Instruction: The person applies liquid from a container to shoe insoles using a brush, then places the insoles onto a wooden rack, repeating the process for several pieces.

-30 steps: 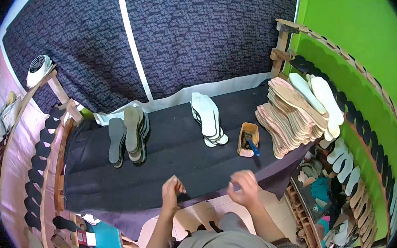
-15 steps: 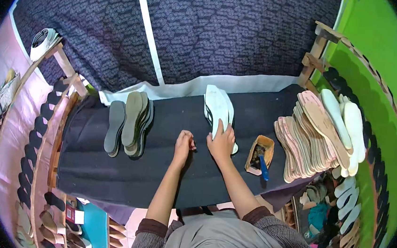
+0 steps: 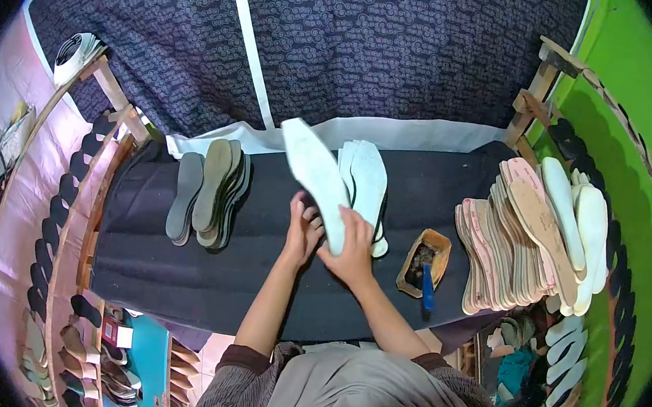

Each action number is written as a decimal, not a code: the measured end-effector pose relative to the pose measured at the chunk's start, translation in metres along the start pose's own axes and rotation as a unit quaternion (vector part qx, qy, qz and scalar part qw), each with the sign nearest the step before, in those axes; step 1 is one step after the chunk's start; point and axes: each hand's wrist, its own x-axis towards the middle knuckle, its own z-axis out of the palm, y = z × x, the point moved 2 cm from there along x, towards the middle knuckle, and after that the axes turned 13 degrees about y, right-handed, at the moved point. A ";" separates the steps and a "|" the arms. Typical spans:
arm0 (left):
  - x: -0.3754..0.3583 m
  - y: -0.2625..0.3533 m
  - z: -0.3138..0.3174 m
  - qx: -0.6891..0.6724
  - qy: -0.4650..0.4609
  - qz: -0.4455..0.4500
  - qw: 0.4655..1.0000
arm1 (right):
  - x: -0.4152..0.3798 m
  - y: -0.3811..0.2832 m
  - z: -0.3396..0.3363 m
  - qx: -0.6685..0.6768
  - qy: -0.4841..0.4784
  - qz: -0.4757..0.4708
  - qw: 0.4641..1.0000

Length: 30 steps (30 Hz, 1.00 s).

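Note:
A white insole (image 3: 315,168) is lifted and tilted over the dark cloth, its toe end pointing up and left. My right hand (image 3: 351,246) is closed round its lower end. Just left of the insole, my left hand (image 3: 304,231) has its fingers apart and curved beside the insole's edge; whether they touch it I cannot tell. Behind and right of the held piece lies a small pile of white insoles (image 3: 368,180). Farther left on the cloth are grey insoles (image 3: 185,195) and a stack of olive-brown insoles (image 3: 213,186).
A tray (image 3: 411,277) of dark material with a blue-handled tool (image 3: 428,288) stands right of my right hand. Beyond it are tall stacks of pink and tan insoles (image 3: 509,243) and white insoles (image 3: 589,226). Curved racks with dark soles flank the black-covered table (image 3: 256,298).
My right hand has lifted a white insole off the pile and moved it slightly left and nearer me. My left hand has opened somewhat and is beside it. The view has shifted a little.

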 end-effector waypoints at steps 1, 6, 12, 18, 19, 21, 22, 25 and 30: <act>0.002 0.000 0.007 -0.071 0.005 -0.015 0.997 | -0.004 -0.007 0.001 0.001 -0.024 -0.016 1.000; 0.011 -0.001 -0.006 -0.185 -0.130 -0.173 0.959 | -0.020 -0.026 -0.026 0.055 -0.218 -0.057 0.973; -0.001 0.004 0.012 -0.118 -0.024 -0.161 0.980 | -0.003 -0.027 -0.156 0.173 -0.095 -0.014 0.980; -0.007 0.003 0.020 -0.071 -0.015 -0.164 0.984 | -0.001 -0.006 -0.214 -0.009 -0.102 0.144 0.984; -0.007 0.003 0.020 -0.066 -0.001 -0.160 0.985 | -0.005 -0.002 -0.208 -0.054 -0.149 0.154 0.975; -0.006 0.003 0.012 -0.042 -0.042 -0.162 0.985 | -0.015 0.007 -0.197 -0.099 -0.193 0.169 0.961; -0.007 0.002 0.009 -0.020 -0.084 -0.162 0.983 | -0.020 0.013 -0.192 -0.109 -0.156 0.174 0.966; -0.009 -0.001 0.005 -0.042 -0.111 -0.183 0.976 | -0.015 0.006 -0.183 -0.126 -0.089 0.165 0.974; -0.022 0.002 0.020 -0.049 -0.061 -0.171 0.982 | 0.000 -0.001 -0.181 -0.115 0.018 0.074 0.991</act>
